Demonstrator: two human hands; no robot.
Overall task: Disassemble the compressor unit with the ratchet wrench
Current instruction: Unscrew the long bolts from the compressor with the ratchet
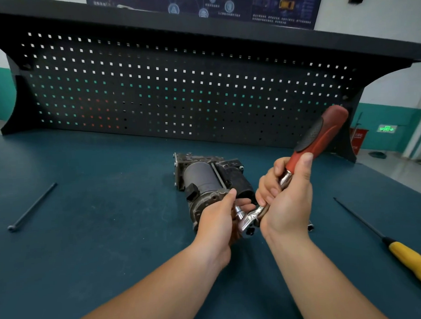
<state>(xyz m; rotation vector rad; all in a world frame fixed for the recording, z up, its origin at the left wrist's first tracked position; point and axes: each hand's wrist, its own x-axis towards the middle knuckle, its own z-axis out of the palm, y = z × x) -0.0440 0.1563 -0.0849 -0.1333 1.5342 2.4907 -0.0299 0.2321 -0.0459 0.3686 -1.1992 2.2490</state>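
Observation:
The dark, grimy compressor unit (pixel 205 178) lies on the blue-green bench top (pixel 100 234), its round end facing me. My right hand (pixel 287 199) grips the metal shaft of the ratchet wrench (pixel 323 134), whose red and black handle points up and to the right. The wrench's chrome head (pixel 248 220) sits low between my hands, just in front of the compressor. My left hand (pixel 218 221) pinches the socket on that head with its thumb and fingers. Whether the socket sits on a bolt is hidden by my hands.
A long dark bolt (pixel 32 206) lies at the left of the bench. A screwdriver with a yellow handle (pixel 413 262) and thin black shaft lies at the right. A small socket (pixel 311 227) peeks out behind my right wrist. A black pegboard (pixel 178 89) closes the back.

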